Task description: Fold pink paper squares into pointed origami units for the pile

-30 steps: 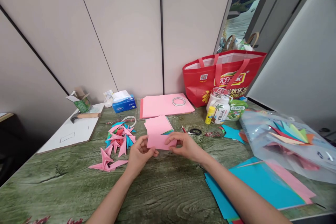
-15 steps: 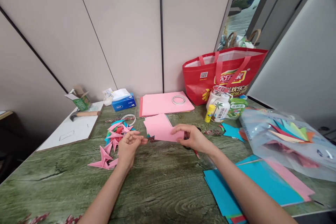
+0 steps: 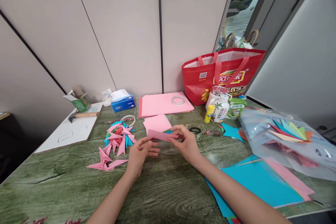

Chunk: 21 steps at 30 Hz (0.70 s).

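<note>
A pink sheet of paper [image 3: 162,135] is held up between both hands, seen almost edge-on and tilted. My right hand [image 3: 185,143] pinches its right end between thumb and fingers. At the left end, my left hand [image 3: 143,152] has its thumb and index finger closed on the paper, the other fingers curled below. Behind the sheet lies a small stack of pink paper [image 3: 156,122], partly covered by it. To the left is a pile of folded paper pieces [image 3: 119,134], pink, blue, red and green, with a pink folded piece [image 3: 103,161] nearer me.
Farther back are a larger pink paper stack [image 3: 157,103] with a ring on it, a tissue box [image 3: 123,102] and a red bag [image 3: 195,84]. Scissors [image 3: 194,130], a glue stick [image 3: 209,113] and blue sheets [image 3: 262,183] are on the right; a hammer [image 3: 84,114] rests on a white board.
My right hand has brought the pink sheet left and toward me, off the stack, tilting it. My left hand has moved right and taken its left end. The scissors now show more.
</note>
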{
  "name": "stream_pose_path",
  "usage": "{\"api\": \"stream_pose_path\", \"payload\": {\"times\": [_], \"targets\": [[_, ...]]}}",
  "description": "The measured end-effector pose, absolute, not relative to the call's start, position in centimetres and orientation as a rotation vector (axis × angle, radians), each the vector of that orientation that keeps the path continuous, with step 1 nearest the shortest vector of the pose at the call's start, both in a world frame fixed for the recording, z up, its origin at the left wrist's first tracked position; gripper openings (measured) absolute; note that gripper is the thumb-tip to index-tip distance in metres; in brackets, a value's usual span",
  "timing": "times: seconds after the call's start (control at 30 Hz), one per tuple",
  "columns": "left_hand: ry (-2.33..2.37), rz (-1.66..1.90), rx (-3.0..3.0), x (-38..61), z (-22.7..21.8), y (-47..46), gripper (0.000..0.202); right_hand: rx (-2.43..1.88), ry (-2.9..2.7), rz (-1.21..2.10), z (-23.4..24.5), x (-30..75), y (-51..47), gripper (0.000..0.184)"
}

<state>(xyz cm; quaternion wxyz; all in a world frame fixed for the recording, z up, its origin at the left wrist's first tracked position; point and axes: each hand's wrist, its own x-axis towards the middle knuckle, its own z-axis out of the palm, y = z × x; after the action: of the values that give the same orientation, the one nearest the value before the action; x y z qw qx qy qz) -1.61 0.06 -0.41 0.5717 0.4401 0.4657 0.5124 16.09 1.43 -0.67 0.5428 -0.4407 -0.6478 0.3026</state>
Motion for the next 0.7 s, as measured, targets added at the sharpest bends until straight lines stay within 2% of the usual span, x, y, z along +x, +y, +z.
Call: {"api": "stream_pose_path", "payload": {"times": [0.13, 0.3, 0.53, 0.63, 0.7], "targets": [[0.957, 1.121, 1.003, -1.2, -0.4, -0.3, 0.04, -0.983, -1.823, 0.495, -1.0, 15.7, 0.8, 0.005], [0.932, 1.127, 1.043, -1.1, -0.3, -0.5, 0.034, -0.989, -1.954, 0.584, -1.1, 15.1, 0.5, 0.007], [0.898, 1.096, 0.971, -1.3, -0.3, -0.3, 0.04, -1.064, -1.737, 0.863, -1.2, 14.7, 0.6, 0.034], [0.906, 1.128, 0.944, -1.4, -0.3, -0.3, 0.036, -1.06, -1.626, 1.001, -1.0, 14.9, 0.9, 0.032], [0.936, 1.179, 0.929, -1.5, -0.3, -0.2, 0.035, -1.078, -1.548, 0.975, -1.0, 15.3, 1.4, 0.027]]}}
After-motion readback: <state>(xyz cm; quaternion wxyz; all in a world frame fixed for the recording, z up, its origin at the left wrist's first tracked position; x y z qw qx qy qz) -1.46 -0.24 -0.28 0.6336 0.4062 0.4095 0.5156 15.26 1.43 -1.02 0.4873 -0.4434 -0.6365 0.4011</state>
